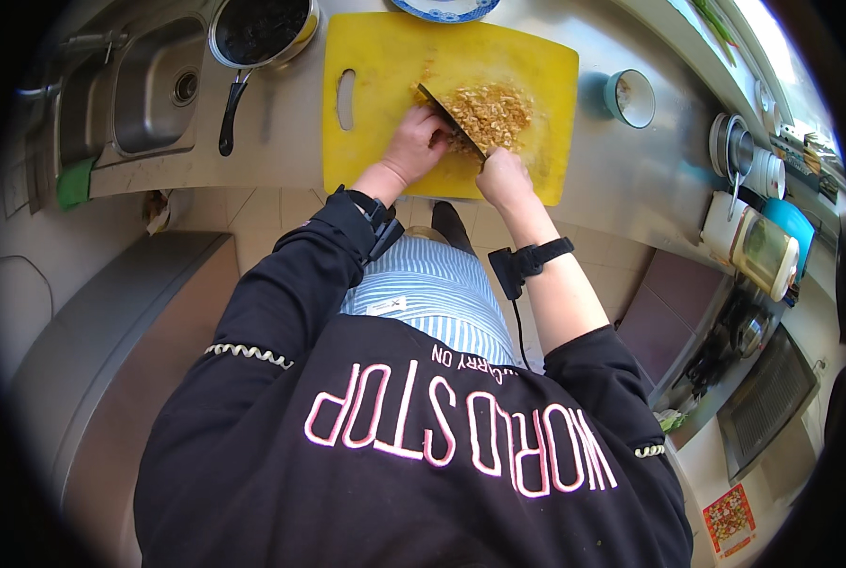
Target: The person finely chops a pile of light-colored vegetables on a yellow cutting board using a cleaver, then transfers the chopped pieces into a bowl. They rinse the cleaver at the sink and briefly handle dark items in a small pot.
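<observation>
My right hand (504, 177) is closed round the handle of a kitchen knife (452, 122), whose dark blade slants up and left over a yellow plastic cutting board (380, 42). Right of the blade lies a heap of finely chopped, light brown food (495, 117); its kind is unclear. My left hand (418, 142) is at the left side of the blade with bent fingers. What lies under those fingers is mostly hidden, so I cannot tell whether they grip a piece.
A saucepan (311, 35) with dark contents stands left of the board, beside a steel sink (156, 106). Behind the board is a blue-patterned plate (447, 10). To the right are a small bowl (611, 96), stacked bowls (771, 174) and a lidded plastic container (763, 248).
</observation>
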Action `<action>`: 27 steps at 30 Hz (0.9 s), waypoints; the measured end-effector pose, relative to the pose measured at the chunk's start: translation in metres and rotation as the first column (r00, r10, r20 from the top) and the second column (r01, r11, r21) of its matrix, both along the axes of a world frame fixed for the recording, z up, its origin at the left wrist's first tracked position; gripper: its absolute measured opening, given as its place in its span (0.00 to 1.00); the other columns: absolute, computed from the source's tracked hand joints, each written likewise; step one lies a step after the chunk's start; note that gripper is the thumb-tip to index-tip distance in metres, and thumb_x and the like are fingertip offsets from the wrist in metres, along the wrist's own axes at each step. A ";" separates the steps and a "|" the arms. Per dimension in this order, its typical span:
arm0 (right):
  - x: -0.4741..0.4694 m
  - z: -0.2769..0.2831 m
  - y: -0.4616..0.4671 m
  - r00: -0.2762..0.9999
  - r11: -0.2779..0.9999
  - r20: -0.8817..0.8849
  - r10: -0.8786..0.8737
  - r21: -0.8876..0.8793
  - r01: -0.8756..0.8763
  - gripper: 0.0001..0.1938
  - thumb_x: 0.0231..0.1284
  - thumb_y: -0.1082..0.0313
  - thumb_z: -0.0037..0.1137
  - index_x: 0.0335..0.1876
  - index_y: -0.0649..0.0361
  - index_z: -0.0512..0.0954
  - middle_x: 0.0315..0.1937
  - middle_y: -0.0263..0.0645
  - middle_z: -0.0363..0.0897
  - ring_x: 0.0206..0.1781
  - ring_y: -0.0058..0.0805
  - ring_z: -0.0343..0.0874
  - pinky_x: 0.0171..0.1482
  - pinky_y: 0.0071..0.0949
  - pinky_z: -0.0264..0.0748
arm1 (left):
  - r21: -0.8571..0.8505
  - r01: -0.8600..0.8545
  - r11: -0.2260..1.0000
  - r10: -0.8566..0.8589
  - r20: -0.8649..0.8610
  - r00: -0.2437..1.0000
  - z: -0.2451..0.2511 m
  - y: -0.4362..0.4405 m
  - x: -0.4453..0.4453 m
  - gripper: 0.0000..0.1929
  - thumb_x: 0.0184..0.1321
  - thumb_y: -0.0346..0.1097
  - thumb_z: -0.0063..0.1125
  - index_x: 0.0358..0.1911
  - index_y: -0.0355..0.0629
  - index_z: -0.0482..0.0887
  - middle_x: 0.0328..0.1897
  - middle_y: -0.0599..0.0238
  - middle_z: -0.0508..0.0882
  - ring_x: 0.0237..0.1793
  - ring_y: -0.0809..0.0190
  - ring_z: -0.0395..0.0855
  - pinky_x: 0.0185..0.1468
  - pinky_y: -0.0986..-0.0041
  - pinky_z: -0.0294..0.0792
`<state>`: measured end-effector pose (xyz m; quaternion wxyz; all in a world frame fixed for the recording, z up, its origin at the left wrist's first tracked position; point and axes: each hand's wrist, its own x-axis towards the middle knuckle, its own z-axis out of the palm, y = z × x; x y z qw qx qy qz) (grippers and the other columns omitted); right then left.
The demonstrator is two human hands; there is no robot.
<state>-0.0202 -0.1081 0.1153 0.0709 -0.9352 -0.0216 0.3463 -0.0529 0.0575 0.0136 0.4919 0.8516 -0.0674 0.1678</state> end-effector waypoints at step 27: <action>-0.001 -0.002 -0.012 0.993 0.996 0.088 0.081 0.028 -0.084 0.12 0.54 0.74 0.51 0.43 0.61 0.82 0.41 0.57 0.84 0.49 0.56 0.83 0.52 0.50 0.79 | 0.327 0.078 0.942 -0.097 0.042 0.994 -0.007 -0.016 -0.035 0.07 0.49 0.29 0.64 0.33 0.47 0.83 0.33 0.65 0.79 0.39 0.54 0.77 0.47 0.63 0.67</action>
